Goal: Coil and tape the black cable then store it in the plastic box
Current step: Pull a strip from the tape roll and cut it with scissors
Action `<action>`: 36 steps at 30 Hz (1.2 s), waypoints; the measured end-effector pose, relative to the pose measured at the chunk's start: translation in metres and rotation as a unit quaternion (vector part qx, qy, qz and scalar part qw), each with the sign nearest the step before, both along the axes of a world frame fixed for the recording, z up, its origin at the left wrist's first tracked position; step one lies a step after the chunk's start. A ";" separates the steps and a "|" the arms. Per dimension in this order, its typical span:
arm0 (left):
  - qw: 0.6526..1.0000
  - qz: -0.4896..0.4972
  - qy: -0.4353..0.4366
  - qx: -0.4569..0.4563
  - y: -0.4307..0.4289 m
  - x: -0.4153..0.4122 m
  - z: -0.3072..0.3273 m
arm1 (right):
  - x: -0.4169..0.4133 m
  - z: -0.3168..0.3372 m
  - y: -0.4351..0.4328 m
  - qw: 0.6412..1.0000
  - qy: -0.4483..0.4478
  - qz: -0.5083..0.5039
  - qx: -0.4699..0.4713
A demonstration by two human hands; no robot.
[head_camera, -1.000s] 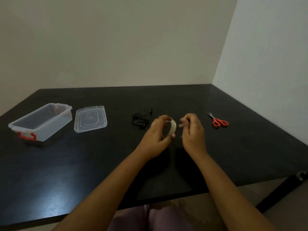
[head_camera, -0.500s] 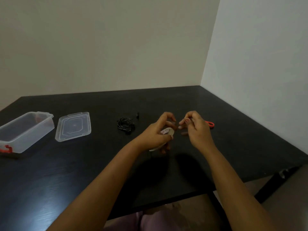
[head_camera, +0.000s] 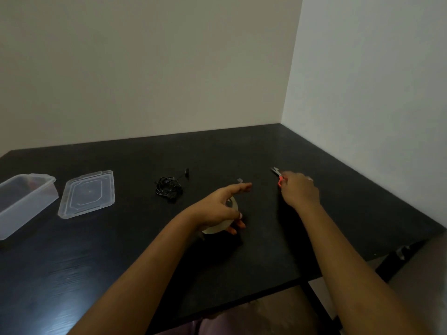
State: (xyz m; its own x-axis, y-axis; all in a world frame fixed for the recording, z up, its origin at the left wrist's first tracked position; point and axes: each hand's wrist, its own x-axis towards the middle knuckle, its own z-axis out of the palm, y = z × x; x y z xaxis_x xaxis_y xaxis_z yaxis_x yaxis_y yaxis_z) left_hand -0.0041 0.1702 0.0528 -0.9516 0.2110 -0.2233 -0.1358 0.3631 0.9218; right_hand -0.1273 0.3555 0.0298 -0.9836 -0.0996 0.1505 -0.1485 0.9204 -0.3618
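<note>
Right hand [head_camera: 300, 191] has moved away from the tape roll [head_camera: 219, 227] and out to the orange-handled scissors [head_camera: 277, 176], fingers curled over the handles; grip unclear. Left hand [head_camera: 221, 209] holds the roll. Black cable [head_camera: 168, 189] lies bundled on the table [head_camera: 242, 153], right of the lid [head_camera: 87, 194] and open plastic box [head_camera: 23, 204].

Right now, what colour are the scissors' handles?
Orange-red, seen in the head view: the scissors have orange-red handles, partly covered by the right hand.

black table [head_camera: 242, 151], black cable [head_camera: 168, 189], clear box [head_camera: 24, 201], clear lid [head_camera: 87, 194], orange-handled scissors [head_camera: 278, 176], whitish tape roll [head_camera: 217, 228]
</note>
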 end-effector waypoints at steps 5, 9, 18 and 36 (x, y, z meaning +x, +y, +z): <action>1.000 0.006 -0.008 -0.003 0.006 -0.001 0.000 | 0.007 0.002 -0.008 0.999 -0.002 -0.015 0.030; 1.000 0.020 0.008 0.020 0.005 -0.001 0.000 | 0.016 0.011 -0.012 0.996 -0.032 -0.043 0.071; 0.982 0.064 0.061 0.166 -0.004 0.010 0.003 | 0.048 0.023 -0.019 0.982 -0.065 0.004 0.175; 0.986 0.062 0.118 0.105 -0.003 0.025 0.018 | 0.078 0.021 -0.019 0.978 -0.059 0.026 0.201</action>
State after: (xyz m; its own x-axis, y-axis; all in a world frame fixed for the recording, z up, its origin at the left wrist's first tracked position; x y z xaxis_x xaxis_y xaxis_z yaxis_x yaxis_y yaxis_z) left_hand 0.0210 0.1672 0.0706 -0.9931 0.1088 0.0428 0.0595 0.1555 0.9860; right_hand -0.0496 0.3369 0.0509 -0.9837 -0.1780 -0.0254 -0.1783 0.9839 0.0093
